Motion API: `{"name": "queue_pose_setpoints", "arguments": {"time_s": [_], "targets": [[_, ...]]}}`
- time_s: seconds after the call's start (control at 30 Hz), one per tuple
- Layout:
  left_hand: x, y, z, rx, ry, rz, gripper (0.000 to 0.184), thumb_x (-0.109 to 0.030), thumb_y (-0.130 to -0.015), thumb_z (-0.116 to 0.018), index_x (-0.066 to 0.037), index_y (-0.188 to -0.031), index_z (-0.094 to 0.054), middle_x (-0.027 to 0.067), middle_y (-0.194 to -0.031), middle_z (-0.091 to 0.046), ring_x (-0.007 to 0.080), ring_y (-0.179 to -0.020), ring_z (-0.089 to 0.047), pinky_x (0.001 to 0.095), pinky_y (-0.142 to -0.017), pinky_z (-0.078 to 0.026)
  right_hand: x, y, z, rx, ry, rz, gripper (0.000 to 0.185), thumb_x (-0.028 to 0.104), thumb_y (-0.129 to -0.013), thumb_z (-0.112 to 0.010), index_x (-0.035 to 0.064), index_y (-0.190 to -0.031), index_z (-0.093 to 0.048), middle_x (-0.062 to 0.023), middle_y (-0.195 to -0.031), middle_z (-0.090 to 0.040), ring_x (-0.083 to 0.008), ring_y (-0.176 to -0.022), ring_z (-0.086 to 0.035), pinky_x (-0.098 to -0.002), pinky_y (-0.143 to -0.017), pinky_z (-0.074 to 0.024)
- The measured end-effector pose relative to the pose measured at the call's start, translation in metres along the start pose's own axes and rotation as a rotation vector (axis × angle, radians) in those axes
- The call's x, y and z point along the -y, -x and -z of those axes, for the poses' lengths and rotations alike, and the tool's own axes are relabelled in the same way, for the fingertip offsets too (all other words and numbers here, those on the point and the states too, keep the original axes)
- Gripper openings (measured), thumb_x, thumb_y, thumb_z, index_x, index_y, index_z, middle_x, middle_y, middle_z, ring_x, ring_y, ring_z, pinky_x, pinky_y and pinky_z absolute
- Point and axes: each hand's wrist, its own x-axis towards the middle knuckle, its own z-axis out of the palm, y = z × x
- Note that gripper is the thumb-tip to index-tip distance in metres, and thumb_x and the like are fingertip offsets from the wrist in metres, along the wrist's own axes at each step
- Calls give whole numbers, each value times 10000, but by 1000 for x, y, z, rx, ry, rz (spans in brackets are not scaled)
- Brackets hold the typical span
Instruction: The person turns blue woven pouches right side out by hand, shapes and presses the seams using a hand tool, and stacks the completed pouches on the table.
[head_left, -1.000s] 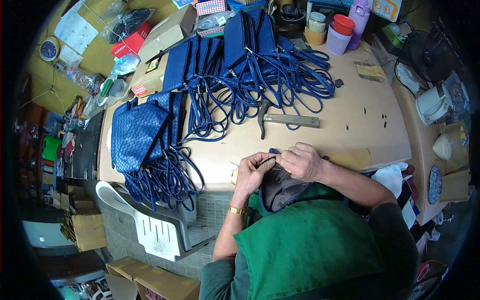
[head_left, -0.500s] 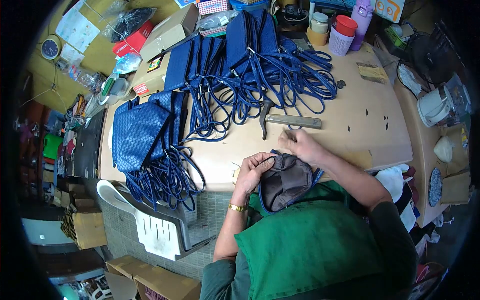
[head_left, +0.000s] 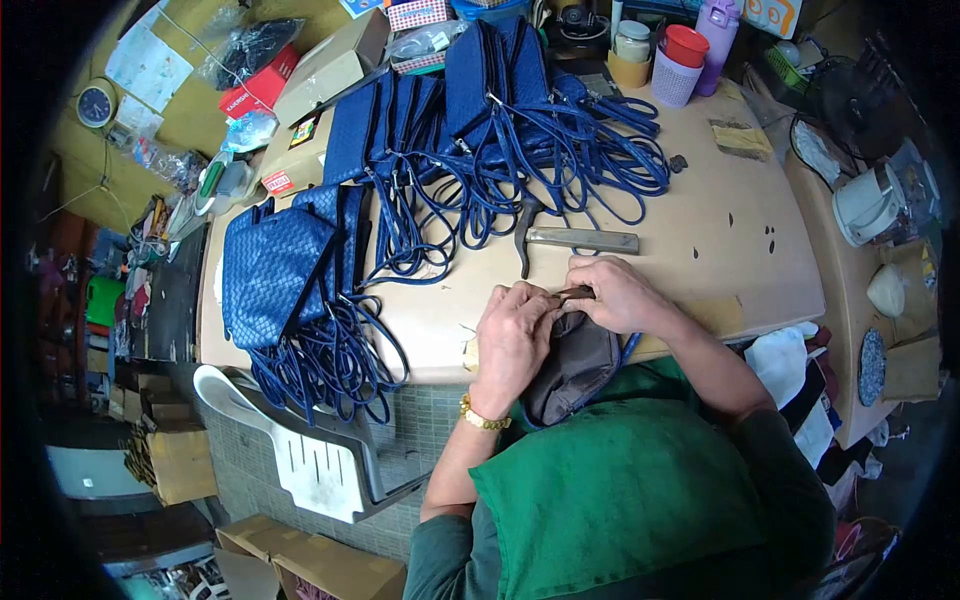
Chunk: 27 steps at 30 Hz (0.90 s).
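Purple bottle (head_left: 716, 48): you have it upright at the far side of your table (head_left: 735, 270).
Lavender holder (head_left: 678, 80): beside that bottle, with a red cup (head_left: 686, 45) in its top.
Glass jar (head_left: 632, 42): in a tan holder (head_left: 628, 71), just left of the lavender one.
Round clock (head_left: 96, 104): at your far left, dark-faced.
White chair (head_left: 320, 480): on your left, with slots, near the table's edge.
Open carton (head_left: 345, 570): low on your left, beyond the chair.
White cloth (head_left: 778, 362): at your right, beside the table.
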Motion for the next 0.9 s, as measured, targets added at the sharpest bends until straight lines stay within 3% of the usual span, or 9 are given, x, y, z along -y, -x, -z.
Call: {"name": "queue_pose_setpoints", "arguments": {"time_s": [0.13,0.2,0.23,0.3,0.33,0.37,0.47,0.83,0.9], "targets": [[-1,2,-8,-70,40,27,79,31,-746,-695,-19,-806,-683,89,-812,-646,232,-720,-610,291,-665,-484,-7,-6,-1,-31,-19,-6,182,124,-781,-698,-27,-872,-650,-163,-857,-616,-363,-882,-606,-419,-783,-470],[4,3,-10,-87,91,69,74,33,-759,-688,-19,-812,-683,90,-808,-644,208,-694,-606,274,-656,-479,-3,-2,-3,-42,24,-14,240,148,-807,-685,-3,-983,-623,-168,-997,-603,-376,-944,-595,-435,-804,-469],[8,4,-10,-52,197,205,45,24,-786,-681,-9,-816,-677,80,-806,-640,166,-685,-592,253,-653,-469,2,2,-5,-40,22,-13,240,148,-807,-685,-3,-983,-623,-168,-997,-603,-376,-944,-595,-435,-804,-469],[16,7,-13,-15,299,341,17,15,-812,-675,1,-821,-672,69,-803,-637,124,-676,-578,232,-650,-458,16,15,-10,-265,36,16,329,177,-837,-666,38,-1115,-559,-178,-1137,-543,-389,-987,-578,-462,-805,-465],[21,10,-17,-51,450,385,19,0,-834,-672,12,-820,-664,52,-809,-627,96,-696,-557,221,-655,-445,20,19,-9,-244,119,-16,368,194,-851,-656,68,-1162,-506,-167,-1171,-491,-377,-996,-575,-472,-797,-463],[27,12,-22,-88,603,427,53,-16,-855,-669,22,-820,-657,36,-815,-618,67,-717,-536,209,-660,-432,25,23,-7,-243,119,-15,368,194,-851,-656,68,-1162,-506,-167,-1171,-491,-377,-996,-575,-472,-797,-463],[33,15,-25,-62,601,412,82,-41,-871,-672,26,-850,-631,29,-841,-610,72,-753,-523,214,-702,-431,41,35,-6,-274,275,-16,294,177,-831,-673,63,-1068,-544,-126,-1001,-492,-317,-887,-608,-449,-728,-481],[26,15,-24,-74,536,385,135,-89,-875,-678,21,-826,-616,46,-845,-605,94,-771,-535,238,-712,-440,43,31,-22,-260,322,-45,274,141,-798,-685,50,-953,-479,-141,-958,-499,-326,-782,-626,-441,-662,-477],[19,13,-20,-106,427,337,105,-67,-861,-677,11,-826,-617,67,-822,-595,135,-749,-552,258,-700,-445,44,29,-23,-274,322,-61,280,137,-797,-683,55,-961,-471,-139,-953,-500,-340,-779,-621,-458,-667,-471]]}}
